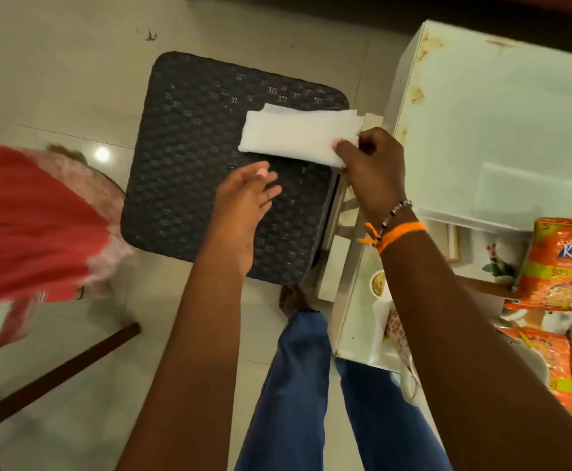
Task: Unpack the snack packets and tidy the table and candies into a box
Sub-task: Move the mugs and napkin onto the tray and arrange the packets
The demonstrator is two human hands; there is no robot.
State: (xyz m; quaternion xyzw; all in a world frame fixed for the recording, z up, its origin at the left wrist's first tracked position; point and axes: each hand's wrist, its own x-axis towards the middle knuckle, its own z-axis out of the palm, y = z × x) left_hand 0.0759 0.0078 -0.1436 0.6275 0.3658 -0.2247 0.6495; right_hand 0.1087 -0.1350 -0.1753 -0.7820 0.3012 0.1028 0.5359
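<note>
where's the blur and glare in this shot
Head view: the red cloth at left is smeared by motion blur, and the left hand is slightly soft; a small glare spot shines on the floor tiles; the right hand and white folded cloth are sharp.

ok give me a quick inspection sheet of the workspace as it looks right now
surface: white table, stained along its far edge
job's things: orange snack packets piled at the table's right edge; no box identifiable
clutter: folded white tissue, held above the dark woven stool
hands: right hand pinches the tissue's end; left hand open, empty, over the stool
cables: nothing seen
surroundings: pale tiled floor; blurred red cloth at left; dark wooden bar at lower left
</note>
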